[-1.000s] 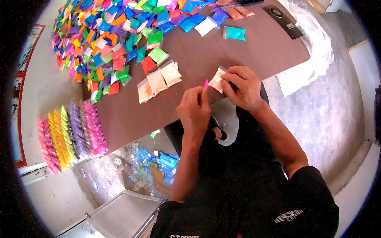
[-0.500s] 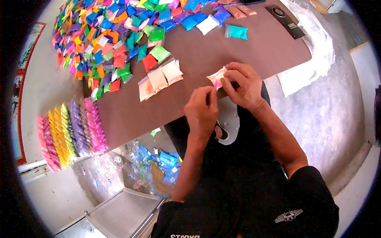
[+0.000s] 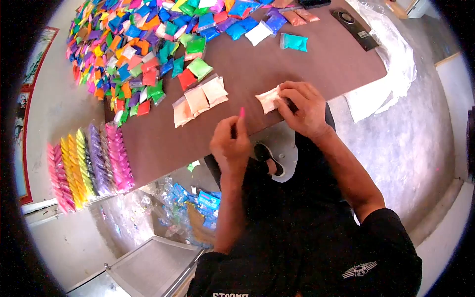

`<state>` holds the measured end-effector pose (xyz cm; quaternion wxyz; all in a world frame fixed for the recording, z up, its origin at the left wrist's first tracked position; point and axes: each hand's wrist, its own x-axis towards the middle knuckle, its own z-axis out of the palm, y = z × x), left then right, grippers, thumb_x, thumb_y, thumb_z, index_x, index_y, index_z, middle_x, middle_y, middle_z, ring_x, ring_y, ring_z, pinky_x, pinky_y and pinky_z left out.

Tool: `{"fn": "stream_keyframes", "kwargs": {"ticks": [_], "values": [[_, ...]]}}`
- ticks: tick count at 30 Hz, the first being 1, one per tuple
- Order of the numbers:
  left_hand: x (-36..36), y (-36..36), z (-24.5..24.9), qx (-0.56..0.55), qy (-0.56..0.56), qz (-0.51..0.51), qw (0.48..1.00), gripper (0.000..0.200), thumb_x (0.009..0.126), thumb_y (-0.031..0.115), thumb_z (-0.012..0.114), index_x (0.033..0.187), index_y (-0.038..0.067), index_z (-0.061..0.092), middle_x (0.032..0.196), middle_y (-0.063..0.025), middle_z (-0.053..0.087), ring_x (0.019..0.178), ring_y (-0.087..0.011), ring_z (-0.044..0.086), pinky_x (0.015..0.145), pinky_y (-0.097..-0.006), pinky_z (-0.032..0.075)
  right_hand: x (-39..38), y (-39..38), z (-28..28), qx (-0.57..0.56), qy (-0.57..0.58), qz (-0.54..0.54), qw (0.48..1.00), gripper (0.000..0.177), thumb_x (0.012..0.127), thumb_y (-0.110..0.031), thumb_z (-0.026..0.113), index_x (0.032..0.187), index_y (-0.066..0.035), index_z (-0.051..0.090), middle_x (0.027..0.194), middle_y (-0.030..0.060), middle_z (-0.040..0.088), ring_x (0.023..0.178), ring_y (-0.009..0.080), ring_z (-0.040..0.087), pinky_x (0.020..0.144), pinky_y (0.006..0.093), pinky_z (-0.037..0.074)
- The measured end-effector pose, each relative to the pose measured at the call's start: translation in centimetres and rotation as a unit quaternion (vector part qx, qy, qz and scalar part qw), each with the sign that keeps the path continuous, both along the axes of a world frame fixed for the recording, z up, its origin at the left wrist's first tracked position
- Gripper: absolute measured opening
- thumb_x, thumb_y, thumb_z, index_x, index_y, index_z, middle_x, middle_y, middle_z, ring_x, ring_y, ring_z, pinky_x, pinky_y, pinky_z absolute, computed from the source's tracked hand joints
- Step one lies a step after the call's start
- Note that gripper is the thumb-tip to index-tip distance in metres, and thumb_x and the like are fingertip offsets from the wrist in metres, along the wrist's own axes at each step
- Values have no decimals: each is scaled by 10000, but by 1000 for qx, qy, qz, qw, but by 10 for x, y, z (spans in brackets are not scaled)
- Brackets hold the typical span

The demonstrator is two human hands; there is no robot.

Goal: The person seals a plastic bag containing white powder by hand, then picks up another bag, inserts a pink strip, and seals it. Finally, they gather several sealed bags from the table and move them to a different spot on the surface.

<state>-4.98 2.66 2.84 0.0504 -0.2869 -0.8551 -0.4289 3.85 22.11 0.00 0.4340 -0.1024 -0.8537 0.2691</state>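
My right hand (image 3: 307, 106) pinches a small clear packet with pale peach filling (image 3: 268, 100) near the table's front edge. To its left, my left hand (image 3: 231, 143) is closed, apart from the packet, with its fingers curled. A small bright pink piece (image 3: 242, 113) sticks up at its fingertips, too small to name. Several similar peach packets (image 3: 199, 100) lie overlapped in a row on the brown table (image 3: 247, 64), left of the held packet.
A large heap of colourful packets (image 3: 143, 39) covers the table's far left. Bundled strips of packets (image 3: 89, 163) hang at the left edge. A teal packet (image 3: 295, 42) and a black box (image 3: 355, 28) lie farther back. Plastic bags (image 3: 198, 208) lie below the table; white sheeting (image 3: 391, 74) is at right.
My left hand has moved left and down, away from the held packet, with the pink piece at its fingertips. My right hand stays nearly in place with the packet.
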Motion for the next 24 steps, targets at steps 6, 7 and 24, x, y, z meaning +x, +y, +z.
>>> {"fn": "stream_keyframes", "kwargs": {"ticks": [6, 7, 24], "values": [[-28, -75, -1, -11, 44, 137, 989, 140, 960, 149, 735, 955, 9, 727, 846, -107, 734, 746, -167, 680, 693, -318, 546, 7, -3, 0, 20, -36, 5, 999, 208, 839, -127, 770, 1031, -62, 719, 1130, 105, 717, 1051, 321, 679, 892, 416, 552], [-40, -94, -9, -13, 56, 151, 987, 153, 965, 166, 735, 950, 14, 729, 843, -106, 738, 745, -168, 682, 694, -322, 547, 9, -6, 2, 26, -43, -2, 999, 233, 842, -130, 768, 1059, -60, 719, 1153, 107, 712, 1080, 327, 672, 921, 429, 540], [-162, -205, -8, -50, 170, 264, 948, 203, 947, 206, 756, 948, 3, 752, 771, -151, 705, 657, -245, 674, 639, -376, 525, -2, -44, 22, 97, -142, -50, 984, 408, 741, -193, 860, 1100, -54, 727, 1201, 126, 700, 1076, 340, 665, 946, 444, 510]]}}
